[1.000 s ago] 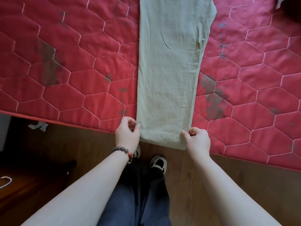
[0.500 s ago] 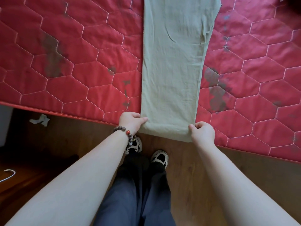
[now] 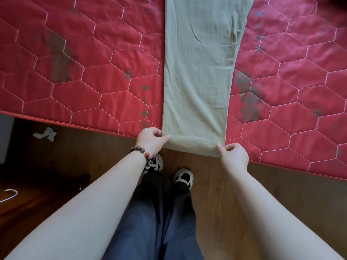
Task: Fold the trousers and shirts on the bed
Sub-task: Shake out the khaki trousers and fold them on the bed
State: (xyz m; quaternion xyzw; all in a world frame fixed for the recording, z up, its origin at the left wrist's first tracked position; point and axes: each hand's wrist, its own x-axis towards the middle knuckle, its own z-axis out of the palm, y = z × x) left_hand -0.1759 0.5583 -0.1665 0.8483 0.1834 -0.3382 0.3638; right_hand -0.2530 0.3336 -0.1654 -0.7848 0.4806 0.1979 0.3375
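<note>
Pale green trousers (image 3: 199, 72) lie lengthwise on the red quilted mattress (image 3: 84, 72), folded into one long narrow strip that runs from the near edge up out of view. The hem end hangs slightly over the mattress edge. My left hand (image 3: 151, 140) pinches the hem's left corner between thumb and fingers. At the hem's right corner my right hand (image 3: 233, 155) pinches the cloth the same way. The hem between my hands bulges up a little, lifted off the mattress.
The mattress has dark stains on both sides of the trousers. Below its edge is a wooden floor (image 3: 262, 194) with my feet in black-and-white shoes (image 3: 185, 177), a crumpled white scrap (image 3: 45, 134) at left, and a wire hanger's tip (image 3: 10, 193) at far left.
Both hands kept their pinch on the hem corners and moved slightly forward and up, so the hem now lifts and begins to curl over the mattress edge.
</note>
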